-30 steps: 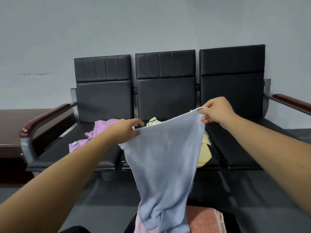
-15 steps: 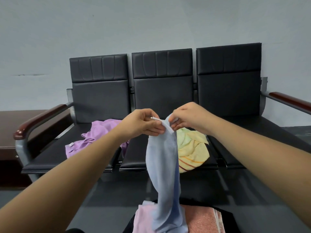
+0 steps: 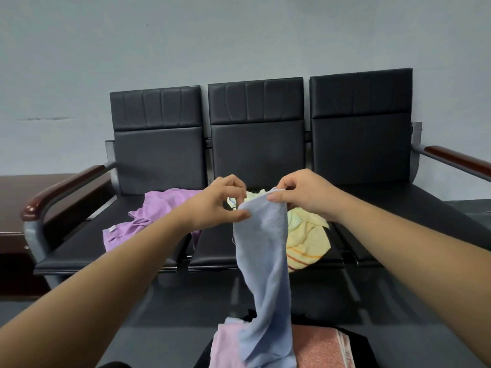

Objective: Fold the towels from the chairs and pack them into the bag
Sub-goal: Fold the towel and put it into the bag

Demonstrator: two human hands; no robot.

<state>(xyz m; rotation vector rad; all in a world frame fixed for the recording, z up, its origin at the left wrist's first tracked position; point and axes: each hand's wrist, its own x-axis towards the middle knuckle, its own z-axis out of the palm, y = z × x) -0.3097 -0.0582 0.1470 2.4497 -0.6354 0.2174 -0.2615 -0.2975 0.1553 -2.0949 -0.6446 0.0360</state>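
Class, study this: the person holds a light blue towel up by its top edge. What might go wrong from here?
Left hand and right hand only pinch the light blue terry towel at its top edge; a corner may slip. Its lower end drapes over the folded pink towels; lifting could ruffle them. The yellow striped towel overhangs the front edge of the black chair seat and might slide off.

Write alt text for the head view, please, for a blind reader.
The left hand and right hand pinch the top of a blue towel before black chairs. A purple towel and a yellow towel lie on the seats; pink towels sit below.
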